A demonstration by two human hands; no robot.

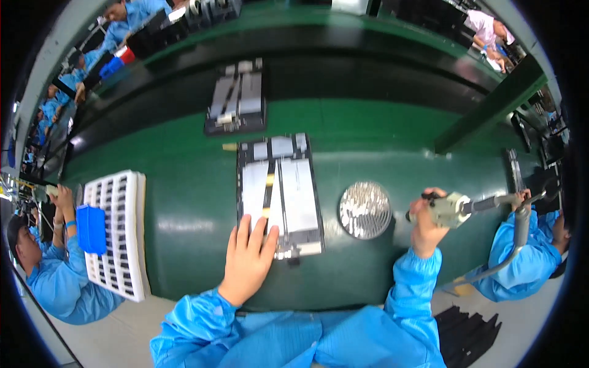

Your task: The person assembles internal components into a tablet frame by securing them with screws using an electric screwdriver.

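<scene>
the green bench (184,202) fills most of the view, a long curved belt of it running left to right, with a darker strip behind. on it, right in front of the person, lies an open flat device (279,193), a dark frame with two pale panels inside and a thin dark strip with a yellow patch running down between them. a second device (236,104) of the same kind sits further back, well apart from the first.

at the left edge of the bench stands a white gridded tray (119,239), with a blue box (91,229) resting on its left side. a co-worker in a blue smock (58,285) stands beside it; another blue sleeve (521,257) shows at the far right.

to the right of the near device, just beside it, lies a round silvery dish (365,210) full of tiny glinting bits, too small to tell apart.

the left hand (248,257) lies flat and released, fingers spread, its fingertips pressing on the lower left corner of the near device. the right hand (426,224) is clenched around a pale powered screwdriver (451,208), held sideways above the bench to the right of the dish, its dark tip pointing left and a grey hose (515,239) trailing off its rear end.
</scene>
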